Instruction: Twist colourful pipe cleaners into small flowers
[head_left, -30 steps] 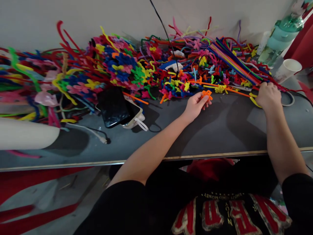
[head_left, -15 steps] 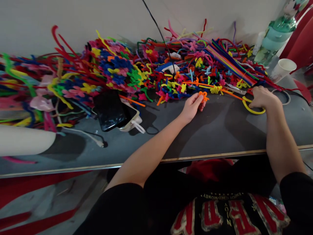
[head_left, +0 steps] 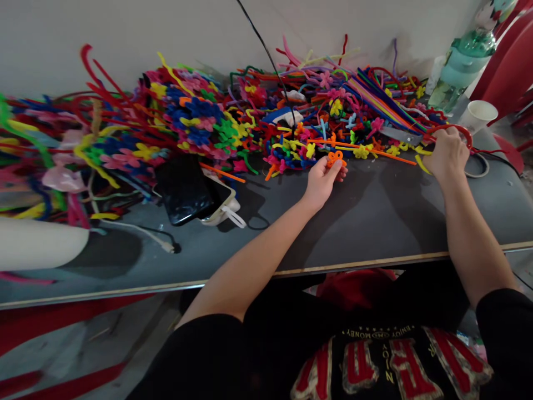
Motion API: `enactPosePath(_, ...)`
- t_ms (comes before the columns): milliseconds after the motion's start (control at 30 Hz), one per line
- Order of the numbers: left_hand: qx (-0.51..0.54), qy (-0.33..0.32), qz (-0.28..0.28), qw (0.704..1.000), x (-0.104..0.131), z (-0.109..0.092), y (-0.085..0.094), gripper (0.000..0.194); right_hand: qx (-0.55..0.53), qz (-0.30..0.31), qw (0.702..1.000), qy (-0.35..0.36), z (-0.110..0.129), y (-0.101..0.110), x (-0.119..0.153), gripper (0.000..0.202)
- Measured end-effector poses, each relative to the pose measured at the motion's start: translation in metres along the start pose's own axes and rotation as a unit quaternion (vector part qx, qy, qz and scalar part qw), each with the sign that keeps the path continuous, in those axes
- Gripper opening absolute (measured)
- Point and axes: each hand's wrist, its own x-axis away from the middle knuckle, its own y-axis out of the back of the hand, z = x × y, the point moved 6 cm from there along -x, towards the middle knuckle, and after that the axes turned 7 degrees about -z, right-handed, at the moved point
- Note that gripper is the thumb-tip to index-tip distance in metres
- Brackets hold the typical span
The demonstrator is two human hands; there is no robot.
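Note:
Between the thumb and fingers of my left hand [head_left: 322, 180] is a small orange pipe-cleaner flower [head_left: 335, 159] with looped petals, held just above the grey table. My right hand [head_left: 447, 153] is closed around the handles of a pair of scissors [head_left: 402, 135]. Their metal blades point left towards the craft pile, and a red handle loop shows above my knuckles. Yellow handle parts show beside my fingers, partly hidden. Orange pipe cleaners [head_left: 387, 154] and a yellow pipe-cleaner flower [head_left: 363, 151] lie between my two hands.
A long heap of coloured pipe cleaners and flowers [head_left: 200, 119] runs along the wall. A black phone [head_left: 185, 189] lies on a pale device at left, near a white cable [head_left: 156, 236]. A paper cup [head_left: 478, 115] and green bottle [head_left: 462, 69] stand back right.
My right hand has lifted the scissors off the table and turned them, so the red loop is now uppermost. My left hand still pinches the orange flower, nearly in place.

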Motion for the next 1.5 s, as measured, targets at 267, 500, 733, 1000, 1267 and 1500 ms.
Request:
enactPosePath(267,-0.009,-0.015,-0.030,0.999,0.000,-0.002,0.002,0.027,-0.103,-0.041,0.993,-0.026,-0.006,0.009,-0.003,0.046)
enactPosePath(500,-0.006,-0.007,-0.010,1.000,0.000,-0.003,-0.002,0.039,-0.002,0.069,0.998,-0.004,-0.001,0.001,0.001,0.062)
enactPosePath(733,0.007,-0.027,0.016,0.999,0.004,-0.008,-0.005,0.052,-0.086,-0.012,0.996,0.009,0.020,0.002,0.010,0.056)
enactPosePath(1000,0.008,-0.017,0.025,1.000,0.005,-0.010,-0.006,0.052,-0.101,0.013,0.995,-0.016,0.021,-0.004,0.011,0.063)
enactPosePath(1267,-0.002,-0.034,0.045,0.998,0.007,-0.012,-0.008,0.053,0.001,-0.025,0.998,-0.052,0.009,0.006,0.009,0.060)
enactPosePath(1500,0.001,-0.038,0.045,0.998,0.007,-0.014,-0.008,0.055,0.004,0.006,1.000,-0.004,0.014,0.003,0.009,0.055)
